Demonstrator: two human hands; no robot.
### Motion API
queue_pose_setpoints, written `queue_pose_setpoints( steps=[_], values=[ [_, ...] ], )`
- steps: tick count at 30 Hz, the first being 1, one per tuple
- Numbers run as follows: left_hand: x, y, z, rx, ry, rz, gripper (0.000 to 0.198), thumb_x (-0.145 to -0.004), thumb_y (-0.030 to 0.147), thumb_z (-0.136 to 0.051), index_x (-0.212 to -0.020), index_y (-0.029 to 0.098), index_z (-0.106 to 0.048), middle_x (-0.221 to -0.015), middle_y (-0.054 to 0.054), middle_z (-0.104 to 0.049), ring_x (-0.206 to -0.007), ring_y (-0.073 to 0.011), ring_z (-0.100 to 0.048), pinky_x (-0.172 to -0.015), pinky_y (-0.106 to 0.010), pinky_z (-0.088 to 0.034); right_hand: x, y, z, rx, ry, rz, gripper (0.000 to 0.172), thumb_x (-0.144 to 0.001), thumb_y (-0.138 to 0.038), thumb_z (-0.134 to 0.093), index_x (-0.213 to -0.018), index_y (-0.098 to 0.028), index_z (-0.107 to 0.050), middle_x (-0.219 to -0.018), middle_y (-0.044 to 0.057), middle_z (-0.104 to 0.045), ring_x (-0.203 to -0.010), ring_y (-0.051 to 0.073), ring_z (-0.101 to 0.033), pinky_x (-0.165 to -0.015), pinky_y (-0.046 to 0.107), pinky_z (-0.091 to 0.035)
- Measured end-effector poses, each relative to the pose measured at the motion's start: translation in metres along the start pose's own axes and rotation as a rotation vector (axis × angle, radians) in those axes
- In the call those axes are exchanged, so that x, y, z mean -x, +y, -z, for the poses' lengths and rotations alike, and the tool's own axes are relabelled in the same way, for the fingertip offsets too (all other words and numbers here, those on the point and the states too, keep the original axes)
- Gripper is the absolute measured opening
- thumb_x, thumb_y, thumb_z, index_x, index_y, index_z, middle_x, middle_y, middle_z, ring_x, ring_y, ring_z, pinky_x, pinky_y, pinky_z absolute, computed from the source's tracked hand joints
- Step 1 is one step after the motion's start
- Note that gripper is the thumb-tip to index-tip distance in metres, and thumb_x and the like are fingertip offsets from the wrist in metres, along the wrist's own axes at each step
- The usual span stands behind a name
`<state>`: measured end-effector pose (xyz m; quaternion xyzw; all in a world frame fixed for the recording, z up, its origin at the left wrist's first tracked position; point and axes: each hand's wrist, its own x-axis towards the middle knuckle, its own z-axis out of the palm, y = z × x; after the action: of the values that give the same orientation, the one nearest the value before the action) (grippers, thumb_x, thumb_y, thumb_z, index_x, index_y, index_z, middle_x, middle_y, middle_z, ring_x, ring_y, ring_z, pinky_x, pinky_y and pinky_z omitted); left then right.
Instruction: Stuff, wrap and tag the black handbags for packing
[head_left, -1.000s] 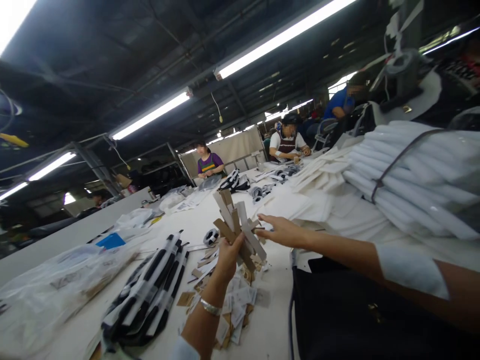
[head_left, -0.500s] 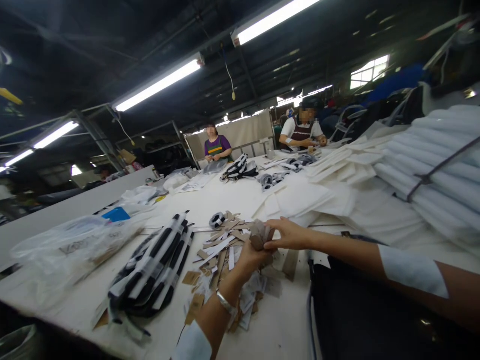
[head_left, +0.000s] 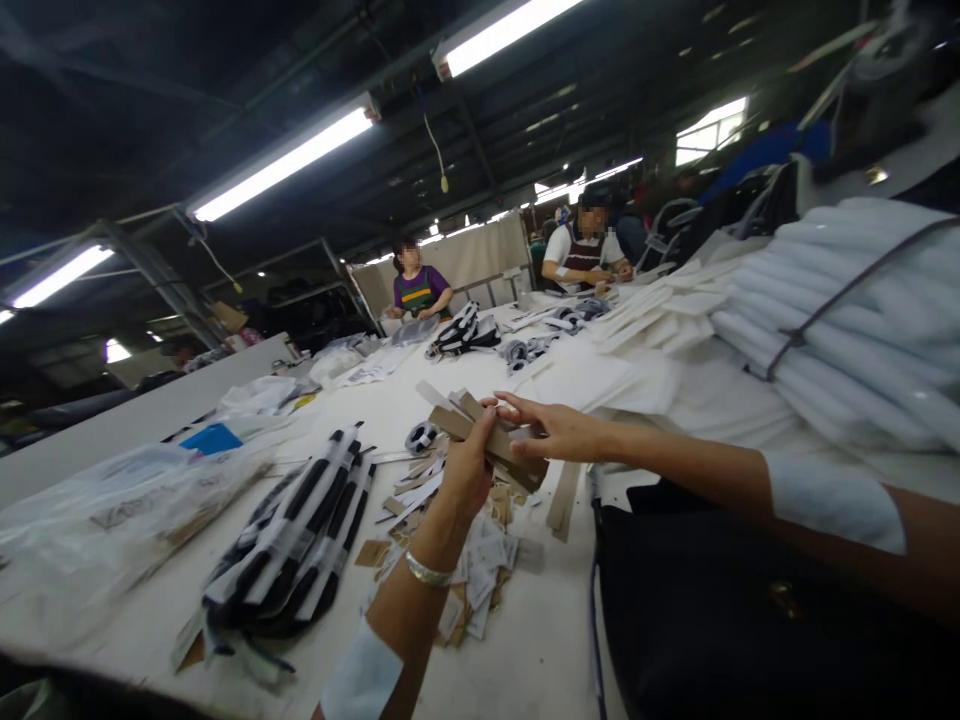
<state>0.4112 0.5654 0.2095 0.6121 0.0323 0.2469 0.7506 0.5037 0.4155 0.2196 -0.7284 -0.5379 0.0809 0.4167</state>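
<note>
My left hand (head_left: 469, 470) is closed around a fanned bundle of brown card strips (head_left: 454, 422), held above the table. At the bundle's right side, my right hand (head_left: 559, 430) has its bent fingers and thumb around the strips' edges. Below them lies a loose pile of brown and white paper tags (head_left: 484, 565) and strips, partly hidden by my left hand and forearm. A single brown strip (head_left: 564, 500) rests on the table right of the pile. Behind my left hand sits a small grey-and-white coil (head_left: 421, 437).
Left of the pile lies a bundle of black-and-white straps (head_left: 292, 530), with clear plastic bags (head_left: 127, 500) beyond. A black bag (head_left: 675, 600) is at the right front. White foam sheets (head_left: 840, 310) are stacked behind it. Two people (head_left: 421, 290) work across the table (head_left: 360, 400).
The bundle has turned from end-on to lengthwise and its strips are fanned out. My left hand has risen slightly, and my right-hand fingers have spread more. The whole view has shifted a little.
</note>
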Motion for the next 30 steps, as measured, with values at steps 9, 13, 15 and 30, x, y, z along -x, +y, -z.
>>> queue_pose_setpoints(
  steps=[9,13,15,30],
  values=[
    [0.075,0.024,-0.108,-0.211,-0.105,-0.126,0.036,-0.084,0.049,-0.07,-0.113,0.027,-0.069,-0.133,-0.004,-0.065,-0.116,-0.0288,-0.065,-0.1,-0.042,-0.053,0.128,-0.056,0.031,0.162,0.193,-0.191,0.062,-0.076,-0.064,-0.072,-0.116,-0.018,-0.063,-0.101,0.007,-0.072,-0.091,0.025,-0.066,-0.08,0.031,-0.05],
    [0.106,0.029,-0.161,-0.453,-0.391,-0.384,0.035,-0.087,0.051,-0.064,-0.111,0.026,-0.068,-0.137,-0.005,-0.062,-0.132,-0.0315,-0.053,-0.118,-0.051,-0.035,0.215,-0.079,0.049,0.246,0.389,-0.099,0.039,-0.084,-0.053,-0.07,-0.101,-0.018,-0.065,-0.097,0.004,-0.072,-0.095,0.022,-0.065,-0.095,0.033,-0.045],
    [0.115,0.029,-0.184,-0.482,-0.648,-0.417,0.046,-0.086,0.051,-0.066,-0.123,0.024,-0.063,-0.144,-0.007,-0.056,-0.137,-0.0336,-0.047,-0.118,-0.054,-0.034,0.263,-0.095,0.064,0.142,0.43,-0.2,0.037,-0.087,-0.053,-0.067,-0.098,-0.018,-0.066,-0.086,0.0,-0.07,-0.079,0.016,-0.065,-0.078,0.025,-0.049],
    [0.115,0.013,-0.216,-0.69,-1.006,-0.554,0.029,-0.094,0.04,-0.059,-0.119,0.033,-0.071,-0.134,-0.001,-0.065,-0.124,-0.0236,-0.061,-0.104,-0.036,-0.048,0.562,0.013,0.178,0.919,0.654,-1.221,0.041,-0.084,-0.033,-0.061,-0.121,-0.016,-0.066,-0.117,0.017,-0.07,-0.106,0.032,-0.066,-0.088,0.04,-0.049]
  ],
)
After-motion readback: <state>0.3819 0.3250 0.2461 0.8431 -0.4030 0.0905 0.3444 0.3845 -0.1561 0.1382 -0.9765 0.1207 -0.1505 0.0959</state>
